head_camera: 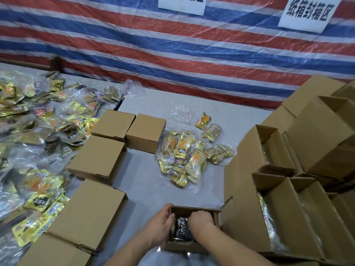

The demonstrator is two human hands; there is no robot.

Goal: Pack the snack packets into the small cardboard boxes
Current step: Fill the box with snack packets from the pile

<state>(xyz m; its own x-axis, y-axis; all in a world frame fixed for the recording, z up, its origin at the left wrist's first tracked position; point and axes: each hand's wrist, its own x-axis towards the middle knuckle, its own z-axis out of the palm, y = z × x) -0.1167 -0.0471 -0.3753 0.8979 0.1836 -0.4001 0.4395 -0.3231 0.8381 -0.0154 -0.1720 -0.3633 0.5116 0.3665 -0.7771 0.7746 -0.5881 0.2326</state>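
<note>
We're at the open box [194, 227], both hands in it. Left hand [163, 221] lies on the box's left wall, fingers fairly straight, pressing down/along the inside, not pinching anything we can see. Right hand [201, 217] is curled over the dark packets [181, 226] inside; looks like it's pushing or gripping them, but fingertips are buried, so we can't tell for sure.

To do this well, imo: keep the left steadying the wall, seat the packets flat, corners tucked below the rim so the lid can fold.

More stock: bagged packets [184, 162] lie beyond the box, well apart. Closed boxes [96, 156] run off to the box's left.

Hard to see: box interior is in shadow, packet count unknown; box's near edge is partly hidden behind our forearms.
</note>
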